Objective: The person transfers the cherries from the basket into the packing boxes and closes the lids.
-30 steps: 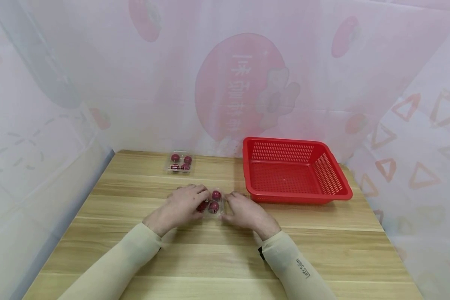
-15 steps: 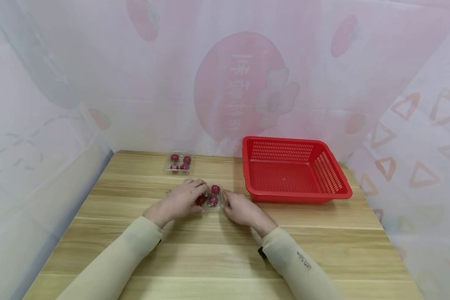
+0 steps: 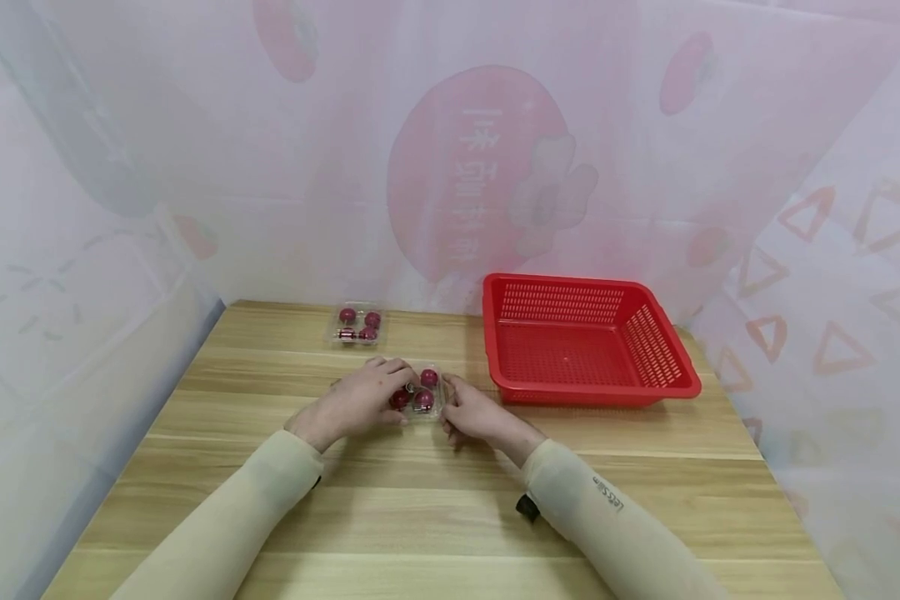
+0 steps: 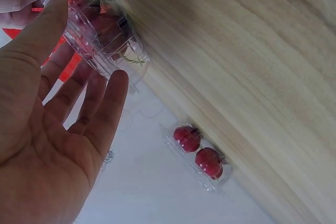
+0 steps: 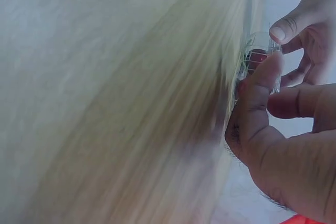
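A clear plastic clamshell box of several round dark-red fruits lies on the table between both hands. My left hand holds its left side, thumb on the near edge and fingers along the far side. In the left wrist view, green bits show among the fruits inside the box. At the right edge, my right hand pinches the box between thumb and forefinger, the other fingers curled below. The right wrist view shows the right fingertips at the rim, partly hiding the box.
A second clear box of similar fruits stands at the table's back left. To the right at the back is a red slotted basket with nothing in it. Printed cloth walls enclose the wooden table behind and on both sides.
The box and left hand have shifted slightly away from the body. The right hand's fingers have gone from lying along the box's right side to pinching its edge, lower fingers curled.
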Demonstrator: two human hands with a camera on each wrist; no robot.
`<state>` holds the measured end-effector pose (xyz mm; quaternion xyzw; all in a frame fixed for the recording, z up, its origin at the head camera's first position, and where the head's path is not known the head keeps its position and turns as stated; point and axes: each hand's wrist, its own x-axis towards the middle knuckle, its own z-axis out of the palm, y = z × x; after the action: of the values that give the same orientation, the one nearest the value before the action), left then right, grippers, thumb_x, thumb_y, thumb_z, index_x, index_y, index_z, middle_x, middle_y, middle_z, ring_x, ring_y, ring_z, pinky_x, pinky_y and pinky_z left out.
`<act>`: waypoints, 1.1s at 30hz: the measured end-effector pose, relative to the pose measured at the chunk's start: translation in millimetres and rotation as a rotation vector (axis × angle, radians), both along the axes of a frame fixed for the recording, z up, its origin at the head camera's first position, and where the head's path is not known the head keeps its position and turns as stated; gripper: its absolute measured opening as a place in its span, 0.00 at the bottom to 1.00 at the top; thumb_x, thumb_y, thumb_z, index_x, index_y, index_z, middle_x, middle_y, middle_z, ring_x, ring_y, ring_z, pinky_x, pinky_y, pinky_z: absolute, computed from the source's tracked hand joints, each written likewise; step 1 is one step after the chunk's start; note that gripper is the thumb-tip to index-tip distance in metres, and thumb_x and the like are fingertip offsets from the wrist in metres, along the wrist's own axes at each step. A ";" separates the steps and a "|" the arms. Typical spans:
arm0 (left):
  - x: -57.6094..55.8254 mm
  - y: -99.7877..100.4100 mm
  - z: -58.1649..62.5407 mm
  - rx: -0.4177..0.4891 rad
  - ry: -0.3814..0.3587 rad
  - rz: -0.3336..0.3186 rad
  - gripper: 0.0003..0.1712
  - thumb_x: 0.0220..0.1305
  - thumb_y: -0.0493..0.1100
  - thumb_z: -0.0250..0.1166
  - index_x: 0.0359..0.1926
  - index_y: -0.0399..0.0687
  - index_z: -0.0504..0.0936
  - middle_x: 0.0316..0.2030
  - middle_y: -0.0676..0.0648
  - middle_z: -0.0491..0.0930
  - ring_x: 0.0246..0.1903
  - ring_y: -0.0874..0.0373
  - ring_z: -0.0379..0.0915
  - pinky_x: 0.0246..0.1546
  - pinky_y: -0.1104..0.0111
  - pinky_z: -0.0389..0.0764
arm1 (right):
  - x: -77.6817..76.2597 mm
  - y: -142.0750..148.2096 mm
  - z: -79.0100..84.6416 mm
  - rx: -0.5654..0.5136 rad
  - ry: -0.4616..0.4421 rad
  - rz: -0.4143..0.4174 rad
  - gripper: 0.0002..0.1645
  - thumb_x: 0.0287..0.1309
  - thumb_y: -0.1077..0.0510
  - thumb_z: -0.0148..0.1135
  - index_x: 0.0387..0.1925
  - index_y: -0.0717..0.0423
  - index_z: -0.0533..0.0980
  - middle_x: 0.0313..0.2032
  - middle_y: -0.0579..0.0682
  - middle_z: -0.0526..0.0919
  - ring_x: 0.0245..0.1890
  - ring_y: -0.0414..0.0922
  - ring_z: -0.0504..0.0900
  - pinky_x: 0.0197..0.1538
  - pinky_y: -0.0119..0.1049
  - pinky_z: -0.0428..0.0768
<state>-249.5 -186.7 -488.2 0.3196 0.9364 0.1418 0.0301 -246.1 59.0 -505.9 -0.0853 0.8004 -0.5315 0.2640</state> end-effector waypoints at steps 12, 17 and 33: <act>-2.1 -4.4 -3.1 0.029 0.003 -0.020 0.35 0.69 0.47 0.86 0.73 0.47 0.86 0.73 0.42 0.86 0.73 0.40 0.83 0.79 0.44 0.86 | -6.1 -0.8 -4.8 -0.137 -0.136 -0.040 0.57 0.81 0.74 0.48 0.99 0.52 0.34 0.34 0.52 0.76 0.27 0.40 0.77 0.36 0.34 0.96; 0.9 -11.0 -3.7 0.054 0.016 0.035 0.36 0.72 0.46 0.84 0.76 0.45 0.86 0.71 0.40 0.87 0.71 0.40 0.84 0.76 0.44 0.89 | -5.1 -1.4 -5.4 -0.166 -0.150 -0.054 0.57 0.83 0.75 0.46 0.99 0.50 0.32 0.32 0.52 0.74 0.26 0.39 0.76 0.36 0.34 0.96; -0.7 -26.3 -12.8 0.243 -0.364 0.119 0.38 0.90 0.37 0.56 0.94 0.55 0.65 0.83 0.32 0.78 0.45 0.50 0.84 0.62 0.43 0.89 | -3.9 -1.3 -2.3 -0.136 -0.137 -0.050 0.56 0.83 0.76 0.43 0.98 0.53 0.30 0.29 0.49 0.72 0.26 0.40 0.75 0.35 0.35 0.96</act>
<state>-250.1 -213.0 -501.1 0.2341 0.9088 0.3105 0.1516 -250.0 57.7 -508.1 -0.0464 0.7444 -0.5956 0.2984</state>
